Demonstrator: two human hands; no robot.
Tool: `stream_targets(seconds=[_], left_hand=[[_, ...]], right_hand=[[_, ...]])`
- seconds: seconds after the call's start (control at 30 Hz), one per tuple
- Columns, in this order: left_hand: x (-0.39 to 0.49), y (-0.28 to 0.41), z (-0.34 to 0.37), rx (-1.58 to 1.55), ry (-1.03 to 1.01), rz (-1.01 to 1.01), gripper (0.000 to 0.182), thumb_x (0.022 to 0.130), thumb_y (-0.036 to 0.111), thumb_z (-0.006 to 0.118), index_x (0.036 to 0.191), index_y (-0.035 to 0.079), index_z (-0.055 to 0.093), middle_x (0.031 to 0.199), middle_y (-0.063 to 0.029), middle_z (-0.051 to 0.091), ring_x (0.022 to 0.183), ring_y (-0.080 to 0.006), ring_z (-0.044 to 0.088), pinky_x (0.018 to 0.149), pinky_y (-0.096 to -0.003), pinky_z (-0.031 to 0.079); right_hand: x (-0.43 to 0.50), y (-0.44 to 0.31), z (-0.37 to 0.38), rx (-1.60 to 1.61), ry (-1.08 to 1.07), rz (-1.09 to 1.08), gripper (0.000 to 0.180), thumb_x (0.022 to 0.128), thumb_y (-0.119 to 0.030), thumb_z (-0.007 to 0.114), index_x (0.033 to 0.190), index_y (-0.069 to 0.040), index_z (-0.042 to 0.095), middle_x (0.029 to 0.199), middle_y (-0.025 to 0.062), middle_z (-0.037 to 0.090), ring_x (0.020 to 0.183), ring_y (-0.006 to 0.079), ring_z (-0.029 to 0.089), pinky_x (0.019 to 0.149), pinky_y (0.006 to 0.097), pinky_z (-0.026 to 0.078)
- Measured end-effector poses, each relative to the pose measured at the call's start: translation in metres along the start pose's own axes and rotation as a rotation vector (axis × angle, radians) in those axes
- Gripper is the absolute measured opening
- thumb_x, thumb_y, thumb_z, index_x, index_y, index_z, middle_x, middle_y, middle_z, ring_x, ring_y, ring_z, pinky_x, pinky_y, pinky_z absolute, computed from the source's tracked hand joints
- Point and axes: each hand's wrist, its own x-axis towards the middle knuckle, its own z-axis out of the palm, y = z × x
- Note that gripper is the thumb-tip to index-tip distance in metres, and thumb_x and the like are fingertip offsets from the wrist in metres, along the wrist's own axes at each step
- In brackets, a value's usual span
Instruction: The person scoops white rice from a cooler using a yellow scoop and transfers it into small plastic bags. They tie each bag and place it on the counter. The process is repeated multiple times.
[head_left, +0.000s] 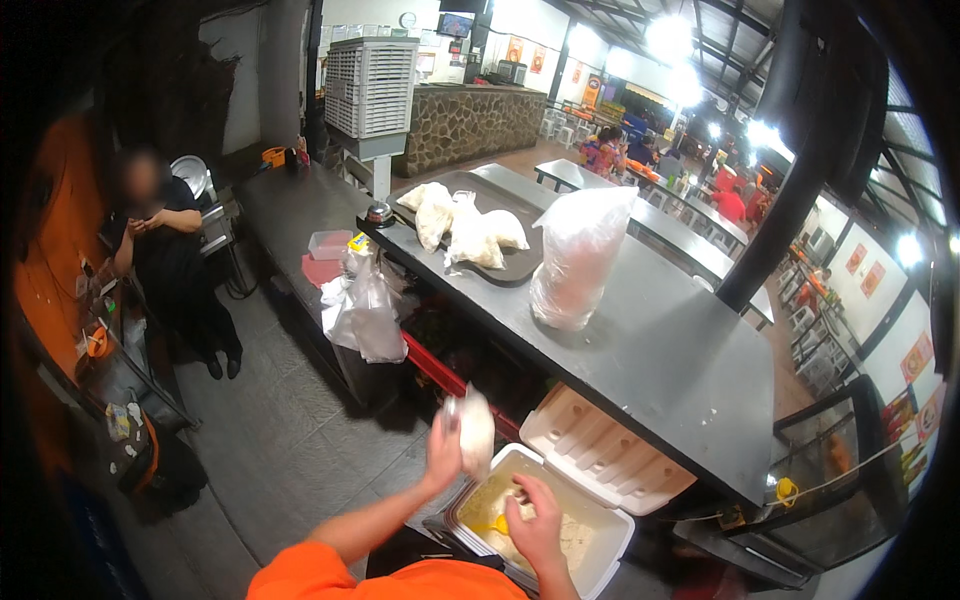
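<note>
My left hand (444, 454) grips a small transparent plastic bag (477, 435) filled with something whitish, likely cooked rice. It is held up just left of a white cooler box (624, 529), slightly blurred. Over the box's opening hangs my right hand (538, 517), fingers curved and apart, with nothing seen in it. Inside the box lies loose pale rice (576, 541), and a yellow scoop (500, 524) shows beside my right fingers. The box's hinged lid (607, 457) is swung back against the counter side. My right hand hides part of the rice.
On the metal counter (675, 360) are a brown tray (495, 191) with several filled bags (480, 232), a large plastic bag (581, 259) and a service bell (380, 214). Empty plastic bags (371, 307) hang at the counter's left. Another person (169, 247) stands at the far left.
</note>
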Motion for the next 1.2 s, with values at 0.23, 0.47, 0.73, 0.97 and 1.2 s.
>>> stream_targets(seconds=[0.23, 0.47, 0.73, 0.97, 1.2], left_hand=[[0.261, 0.078, 0.086, 0.215, -0.119, 0.725, 0.038, 0.099, 0.015, 0.058, 0.132, -0.002, 0.050, 0.123, -0.0205, 0.059, 0.119, -0.0352, 0.054, 0.103, -0.0437, 0.040], [0.312, 0.078, 0.101, 0.953, -0.018, 0.758, 0.035, 0.092, 0.020, 0.063, 0.121, 0.003, 0.058, 0.116, -0.0154, 0.064, 0.116, -0.0363, 0.053, 0.100, -0.0508, 0.035], [0.281, 0.189, 0.151, 0.037, 0.012, 0.959, 0.024, 0.084, 0.015, 0.076, 0.100, 0.002, 0.064, 0.102, -0.0130, 0.065, 0.100, -0.0300, 0.059, 0.086, -0.0404, 0.048], [0.291, 0.271, 0.203, 0.654, -0.576, 0.886, 0.032, 0.089, 0.031, 0.074, 0.100, 0.001, 0.075, 0.099, -0.0168, 0.073, 0.091, -0.0295, 0.069, 0.081, -0.0383, 0.054], [0.301, 0.321, 0.217, 0.535, -0.358, 1.034, 0.026, 0.094, 0.027, 0.070, 0.095, 0.002, 0.076, 0.088, -0.0140, 0.074, 0.079, -0.0206, 0.070, 0.071, -0.0343, 0.055]], right_hand=[[-0.041, 0.029, -0.009, -0.043, 0.024, 0.282, 0.019, 0.085, 0.000, 0.065, 0.103, 0.001, 0.072, 0.093, 0.0147, 0.071, 0.076, 0.0227, 0.067, 0.070, 0.0309, 0.054], [-0.049, 0.020, 0.011, -0.129, -0.008, 0.331, 0.021, 0.091, -0.008, 0.061, 0.109, -0.003, 0.070, 0.101, 0.0153, 0.071, 0.081, 0.0230, 0.065, 0.072, 0.0331, 0.053], [-0.041, 0.038, -0.005, -0.172, 0.009, 0.377, 0.020, 0.093, -0.012, 0.063, 0.109, -0.002, 0.070, 0.100, 0.0165, 0.070, 0.085, 0.0265, 0.066, 0.076, 0.0351, 0.054], [-0.027, 0.059, -0.009, -0.110, 0.009, 0.270, 0.016, 0.087, -0.002, 0.063, 0.100, 0.000, 0.071, 0.096, 0.0168, 0.071, 0.079, 0.0276, 0.069, 0.071, 0.0326, 0.055], [-0.036, 0.059, -0.015, -0.073, -0.023, 0.161, 0.014, 0.087, 0.000, 0.063, 0.098, 0.001, 0.072, 0.093, 0.0153, 0.072, 0.080, 0.0242, 0.069, 0.072, 0.0313, 0.055]])
